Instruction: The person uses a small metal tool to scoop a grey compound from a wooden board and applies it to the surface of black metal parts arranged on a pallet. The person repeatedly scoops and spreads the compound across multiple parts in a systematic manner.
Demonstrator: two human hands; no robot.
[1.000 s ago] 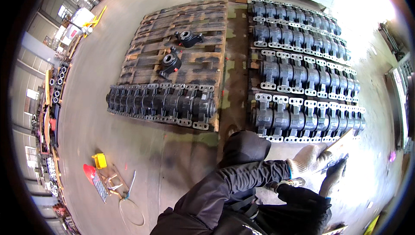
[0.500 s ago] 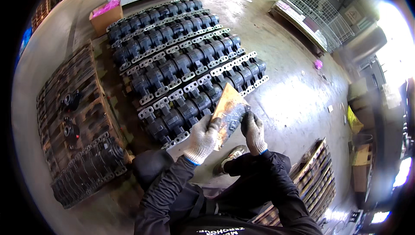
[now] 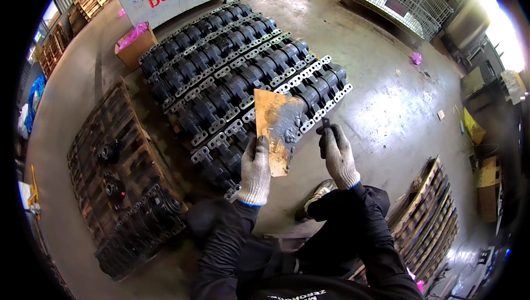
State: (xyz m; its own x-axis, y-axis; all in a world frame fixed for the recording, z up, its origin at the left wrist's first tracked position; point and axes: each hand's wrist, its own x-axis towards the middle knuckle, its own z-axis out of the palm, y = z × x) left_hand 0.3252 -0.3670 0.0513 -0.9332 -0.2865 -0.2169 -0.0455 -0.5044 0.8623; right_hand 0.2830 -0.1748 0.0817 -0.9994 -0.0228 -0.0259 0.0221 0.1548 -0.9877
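Observation:
My left hand [image 3: 255,172], in a pale knitted glove, is closed on the lower left edge of a wooden board [image 3: 268,106]. Thick dark grey paste [image 3: 287,127] is smeared over the board's right part. To the right, apart from the board, my gloved right hand [image 3: 340,159] pinches a small dark flat tool [image 3: 324,125]; its exact kind is unclear. Both gloves have darkened fingertips. Beyond the board lie rows of black cylindrical metal parts [image 3: 234,87] with pale drilled flanges, partly hidden by the board and my left hand.
On the left, a wooden pallet [image 3: 130,115] carries more black parts [image 3: 138,228]. A cardboard box [image 3: 138,46] with pink plastic and a grey metal bin [image 3: 182,4] stand behind the rows. There is a wire cage [image 3: 397,1] far right and a slatted pallet [image 3: 430,222] near right.
My right hand has moved right, away from the board, with the dark tool now showing. The board has turned more upright and shifted slightly left. The whole view has swung somewhat.

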